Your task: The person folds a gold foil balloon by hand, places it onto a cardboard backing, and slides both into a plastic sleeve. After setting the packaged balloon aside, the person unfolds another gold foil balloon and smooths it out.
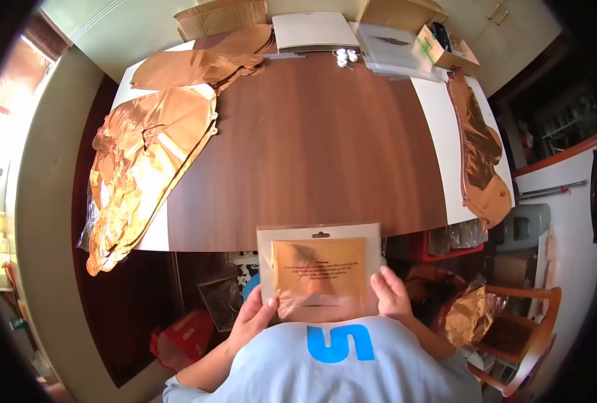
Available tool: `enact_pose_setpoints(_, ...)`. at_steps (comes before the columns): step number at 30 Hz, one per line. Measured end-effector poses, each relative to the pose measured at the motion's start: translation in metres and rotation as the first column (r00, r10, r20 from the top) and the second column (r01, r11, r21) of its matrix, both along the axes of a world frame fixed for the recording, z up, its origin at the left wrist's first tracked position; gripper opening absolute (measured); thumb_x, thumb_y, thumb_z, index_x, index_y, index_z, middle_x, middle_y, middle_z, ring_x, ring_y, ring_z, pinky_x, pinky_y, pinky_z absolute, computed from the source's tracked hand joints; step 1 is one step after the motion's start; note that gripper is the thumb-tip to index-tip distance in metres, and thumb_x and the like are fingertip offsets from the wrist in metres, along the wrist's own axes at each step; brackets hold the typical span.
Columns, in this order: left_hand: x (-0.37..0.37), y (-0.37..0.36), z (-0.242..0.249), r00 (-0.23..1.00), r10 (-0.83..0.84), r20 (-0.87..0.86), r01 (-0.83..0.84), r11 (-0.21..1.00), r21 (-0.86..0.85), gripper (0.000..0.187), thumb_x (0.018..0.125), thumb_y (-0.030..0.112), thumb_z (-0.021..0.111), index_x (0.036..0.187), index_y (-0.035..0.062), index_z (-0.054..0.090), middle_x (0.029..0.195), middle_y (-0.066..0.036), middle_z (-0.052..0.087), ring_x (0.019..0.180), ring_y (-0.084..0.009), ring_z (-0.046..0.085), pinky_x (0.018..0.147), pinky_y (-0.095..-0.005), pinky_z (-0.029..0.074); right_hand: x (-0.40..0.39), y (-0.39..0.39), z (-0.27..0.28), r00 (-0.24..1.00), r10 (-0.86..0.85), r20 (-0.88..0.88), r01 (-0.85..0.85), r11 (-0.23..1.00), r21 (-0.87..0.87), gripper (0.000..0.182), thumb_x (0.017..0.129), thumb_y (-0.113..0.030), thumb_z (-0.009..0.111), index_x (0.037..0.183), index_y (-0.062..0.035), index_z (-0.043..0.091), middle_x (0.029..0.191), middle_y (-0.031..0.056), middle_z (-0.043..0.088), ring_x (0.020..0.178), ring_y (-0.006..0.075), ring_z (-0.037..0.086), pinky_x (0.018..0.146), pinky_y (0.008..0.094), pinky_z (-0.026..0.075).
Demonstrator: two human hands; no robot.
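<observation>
Between my hands is a flat, clear plastic packet with a white border and a hang hole at its top. Folded gold foil shows inside it, with several lines of dark print too small to read. My left hand pinches the packet's lower left edge, thumb on the front. On the other side, my right hand grips the right edge, thumb also in front. The packet is held close to my chest, at the table's near edge.
Flattened gold foil balloons cover the table's left side; more gold foil lies along the right. At the back are a white box, small white items, clear plastic sheets and an open carton. A wooden chair stands right.
</observation>
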State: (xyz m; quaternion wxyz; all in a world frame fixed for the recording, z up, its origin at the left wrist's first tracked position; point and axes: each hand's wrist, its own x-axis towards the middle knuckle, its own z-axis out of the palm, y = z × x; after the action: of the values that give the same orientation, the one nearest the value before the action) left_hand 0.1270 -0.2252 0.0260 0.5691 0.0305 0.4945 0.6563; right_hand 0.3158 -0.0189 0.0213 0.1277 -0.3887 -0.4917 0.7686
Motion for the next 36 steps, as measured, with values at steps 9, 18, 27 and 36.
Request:
enact_pose_setpoints(9, -0.017, 0.022, 0.003, 0.953, -0.044, -0.299, 0.092, 0.984, 0.151, 0.122, 0.086, -0.011, 0.069, 0.156, 0.0288, -0.022, 0.151, -0.021, 0.037, 0.135, -0.0263, 0.046, 0.108, -0.0413, 0.044, 0.01, 0.012, 0.006, 0.99, 0.031, -0.136, -0.062, 0.971, -0.23, 0.113, 0.089, -0.002, 0.072, 0.159, -0.0143, -0.015, 0.142, 0.0167, 0.049, 0.128, 0.0232, 0.051, 0.107, 0.0388, 0.041)
enact_pose_setpoints(18, -0.027, 0.045, -0.019, 0.508, -0.198, -0.838, 0.186, 0.976, -0.118, 0.107, 0.083, -0.011, 0.073, 0.16, 0.0069, 0.001, 0.159, -0.014, 0.028, 0.138, -0.0217, 0.043, 0.107, -0.0332, 0.044, -0.005, 0.033, -0.01, 0.97, 0.2, -0.138, -0.168, 0.962, 0.218, 0.109, 0.086, 0.01, 0.068, 0.16, -0.0132, -0.009, 0.142, 0.0165, 0.049, 0.12, 0.0196, 0.056, 0.089, 0.0323, 0.052)
enact_pose_setpoints(27, -0.038, 0.063, 0.021, 0.378, -0.582, -0.72, 0.153, 0.807, -0.571, 0.109, 0.081, 0.028, 0.083, 0.157, -0.0012, 0.01, 0.108, -0.014, 0.066, 0.087, -0.0194, 0.069, 0.067, -0.0312, 0.056, -0.008, 0.022, -0.046, 0.941, -0.15, -0.303, 0.186, 0.978, 0.093, 0.067, 0.09, 0.006, 0.066, 0.147, -0.004, 0.031, 0.132, 0.0145, 0.055, 0.109, 0.0198, 0.064, 0.089, 0.0323, 0.053)
enact_pose_setpoints(36, -0.075, 0.141, 0.004, -0.419, -0.248, -0.873, 0.01, 0.961, -0.277, 0.085, 0.086, 0.047, 0.068, 0.143, -0.0101, 0.041, 0.142, -0.03, 0.046, 0.132, -0.0451, 0.045, 0.11, -0.0553, 0.034, -0.029, 0.009, -0.049, 0.921, 0.016, -0.389, -0.194, 0.885, -0.423, 0.039, 0.099, -0.015, 0.062, 0.134, -0.0013, 0.053, 0.128, 0.0106, 0.062, 0.116, 0.0228, 0.061, 0.095, 0.0376, 0.049)
